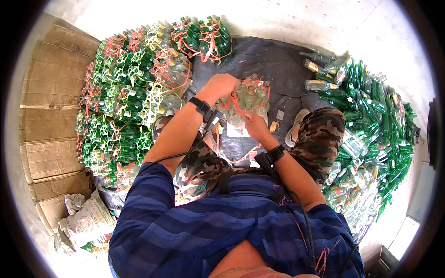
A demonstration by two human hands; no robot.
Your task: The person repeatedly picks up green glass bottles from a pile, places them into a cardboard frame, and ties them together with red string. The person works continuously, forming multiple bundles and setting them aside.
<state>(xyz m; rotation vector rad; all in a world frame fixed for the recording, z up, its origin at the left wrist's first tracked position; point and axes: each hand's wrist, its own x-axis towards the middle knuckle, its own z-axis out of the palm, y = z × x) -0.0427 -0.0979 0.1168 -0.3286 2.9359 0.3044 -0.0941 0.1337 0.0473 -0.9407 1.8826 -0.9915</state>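
Observation:
Several clear glass bottles (250,93) stand upright in a tight cluster on a pale flat piece (243,131) between my feet. Red plastic strapping (235,101) winds around their necks. At the cluster's upper left, my left hand (224,87) has its fingers closed on the strapping near a bottle neck. My right hand (255,124) pinches the strapping at the near side of the cluster, just above the bottles. A loose length of red strapping (245,158) trails over the dark floor sheet towards my body.
Bundles of green bottles (128,93) tied with red and yellow strapping are stacked at left, beside cardboard (57,118). Two tied bundles (215,38) stand by the wall. Loose bottles (368,104) are heaped at right. A printed sack (87,220) lies lower left.

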